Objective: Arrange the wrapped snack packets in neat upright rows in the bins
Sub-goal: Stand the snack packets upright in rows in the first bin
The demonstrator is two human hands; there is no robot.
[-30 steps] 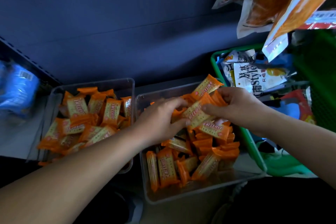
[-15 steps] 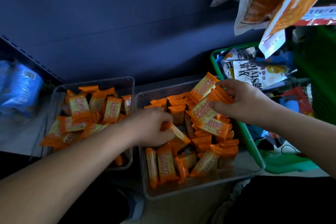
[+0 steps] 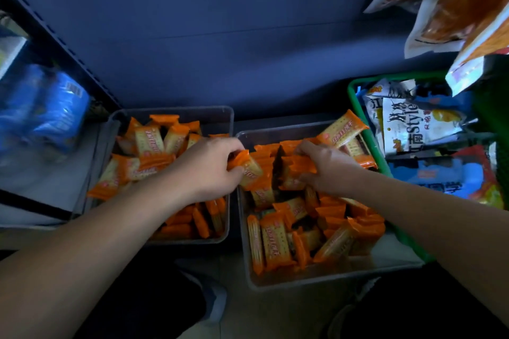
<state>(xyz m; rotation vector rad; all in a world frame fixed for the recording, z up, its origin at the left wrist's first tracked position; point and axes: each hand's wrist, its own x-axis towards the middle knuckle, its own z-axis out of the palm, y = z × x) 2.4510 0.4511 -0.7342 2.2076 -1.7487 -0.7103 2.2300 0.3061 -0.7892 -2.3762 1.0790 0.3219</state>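
Two clear bins side by side in front of a dark blue wall (image 3: 220, 36), both with orange snack packets inside. In the left bin (image 3: 170, 114), a messy heap of packets (image 3: 154, 151), some flat, some leaning. In the right bin (image 3: 330, 281), a short row of packets (image 3: 267, 151) standing on edge at the back, and a loose jumble (image 3: 303, 237) lying every which way at the front.

Left hand (image 3: 209, 168) reaching across the gap between the bins, thumb and fingers pinching one orange packet (image 3: 248, 168) by its end, just over the left edge of the right bin. Right hand (image 3: 327, 170) at the back of the right bin, fingers curled round a small bunch of packets (image 3: 300, 165), close beside the standing row. One more slanted packet (image 3: 343, 129) sticking up behind that hand, near the back right corner.

Just beside the right bin, a green basket (image 3: 369, 140) with bigger bags inside, a white bag (image 3: 407, 126) on top. More big orange bags (image 3: 462, 3) hanging above the basket. Blurry blue packs (image 3: 55, 115) off to the left. Down low between the arms, a shoe (image 3: 217, 300) on the floor.
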